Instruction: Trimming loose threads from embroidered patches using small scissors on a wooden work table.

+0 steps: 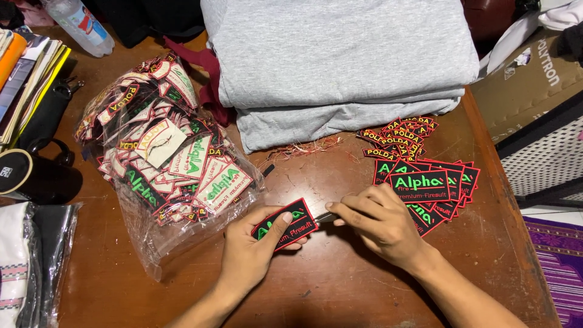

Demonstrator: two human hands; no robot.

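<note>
My left hand [252,249] holds a black embroidered patch [285,223] with a red border and green lettering, thumb pressed on its face. My right hand [379,222] pinches a small dark metal tool [325,217] whose tip touches the patch's right edge. Just beyond my right hand lies a stack of similar black rectangular patches [434,182], and behind those a heap of smaller arched patches with yellow lettering [398,138]. Both hands hover low over the brown wooden table [340,285].
A clear plastic bag full of patches [164,158] lies at left. Folded grey garments [340,61] are piled at the back, with loose thread scraps [303,147] before them. A plastic bottle [79,24], books [27,67] and a black mug [18,173] sit far left.
</note>
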